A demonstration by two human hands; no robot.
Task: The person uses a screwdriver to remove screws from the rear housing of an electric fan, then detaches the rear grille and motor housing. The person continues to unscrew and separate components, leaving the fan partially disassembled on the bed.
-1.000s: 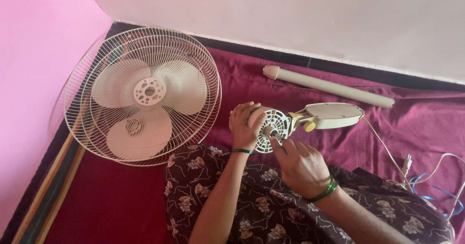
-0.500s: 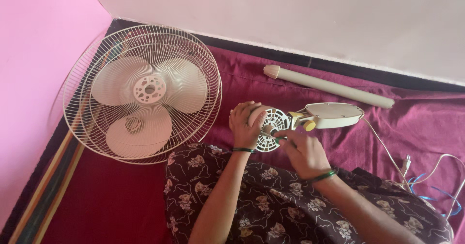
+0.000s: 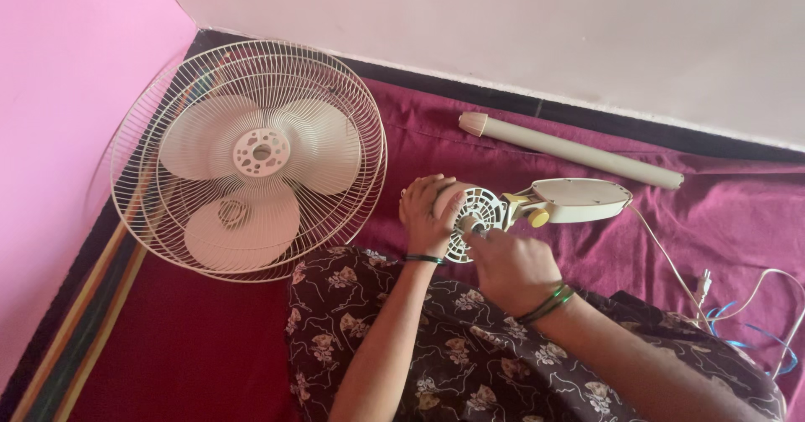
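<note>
A cream fan motor housing point(image 3: 475, 207) with a slotted round front lies on the maroon cloth, joined to an oval control box point(image 3: 580, 199) with a yellow knob point(image 3: 537, 217). My left hand point(image 3: 426, 211) wraps around the rear of the motor housing. My right hand point(image 3: 511, 264) pinches the shaft at the centre of the housing's front, fingers closed on it. Both wrists wear bangles.
Two wire fan guards with a three-bladed cream fan blade point(image 3: 249, 155) lean against the pink wall at left. A cream stand tube point(image 3: 570, 150) lies near the far wall. A white power cord and plug point(image 3: 703, 284) trail off at right. A floral garment point(image 3: 470, 346) covers my lap.
My right hand has moved up and left, from below the housing front to its centre shaft, and turned at the wrist. The left hand has stayed on the housing.
</note>
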